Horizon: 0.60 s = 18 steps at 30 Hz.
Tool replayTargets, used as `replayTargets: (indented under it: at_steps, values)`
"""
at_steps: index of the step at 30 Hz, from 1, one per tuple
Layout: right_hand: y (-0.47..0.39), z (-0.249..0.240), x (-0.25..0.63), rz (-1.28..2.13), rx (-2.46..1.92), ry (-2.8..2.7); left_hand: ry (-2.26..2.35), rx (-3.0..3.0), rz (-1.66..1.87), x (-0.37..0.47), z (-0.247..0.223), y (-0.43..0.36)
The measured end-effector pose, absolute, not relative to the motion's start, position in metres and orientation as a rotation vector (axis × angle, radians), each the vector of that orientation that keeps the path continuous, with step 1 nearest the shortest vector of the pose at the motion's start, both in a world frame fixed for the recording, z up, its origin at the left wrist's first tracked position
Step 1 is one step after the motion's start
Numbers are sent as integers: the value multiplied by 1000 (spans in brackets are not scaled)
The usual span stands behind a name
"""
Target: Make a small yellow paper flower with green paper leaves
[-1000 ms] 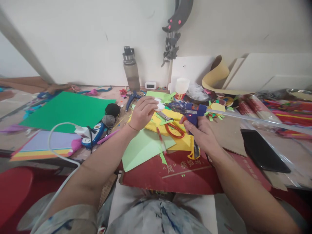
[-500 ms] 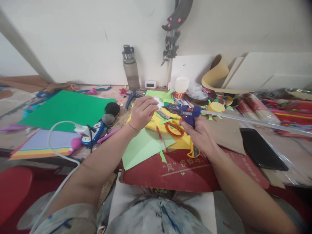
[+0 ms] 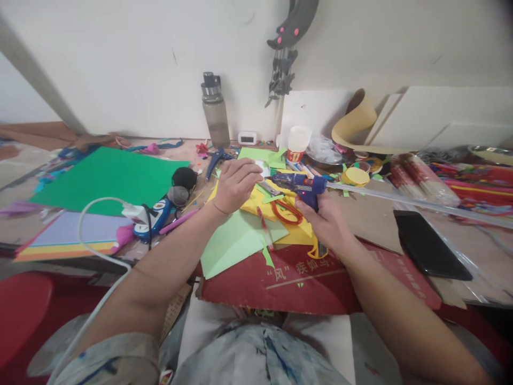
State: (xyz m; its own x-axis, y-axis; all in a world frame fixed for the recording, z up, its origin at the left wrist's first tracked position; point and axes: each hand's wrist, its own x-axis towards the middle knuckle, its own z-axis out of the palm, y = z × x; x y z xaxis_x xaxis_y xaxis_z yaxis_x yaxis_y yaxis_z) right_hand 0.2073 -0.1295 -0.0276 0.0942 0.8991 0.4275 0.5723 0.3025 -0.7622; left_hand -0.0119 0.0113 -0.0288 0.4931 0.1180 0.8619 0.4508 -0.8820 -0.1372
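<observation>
The person's left hand (image 3: 237, 184) has its fingers closed on a white disc (image 3: 264, 170), held up over the yellow paper (image 3: 298, 233). The right hand (image 3: 331, 219) is wrapped round the handle of a blue glue gun (image 3: 302, 183), its nozzle right by the disc; whether they touch I can't tell. A long clear glue stick (image 3: 401, 199) juts from its back. Behind, on the worktop (image 3: 192, 154), stand a capped, see-through grey bottle (image 3: 215, 115) and a paper cup (image 3: 298, 141), contents unclear to me. Off right, clear packets (image 3: 427, 184) hold something red and pale.
</observation>
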Motion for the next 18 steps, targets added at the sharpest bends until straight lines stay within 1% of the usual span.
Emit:
replayTargets:
  at_steps: [10, 18]
  values:
    - [-131, -26, 208, 422, -1439, -1574, -452, -2365, -1360, -12, -29, 12]
    - [-134, -23, 207, 399, -1408, -1576, -563, -2410, -1369, -11, -30, 13]
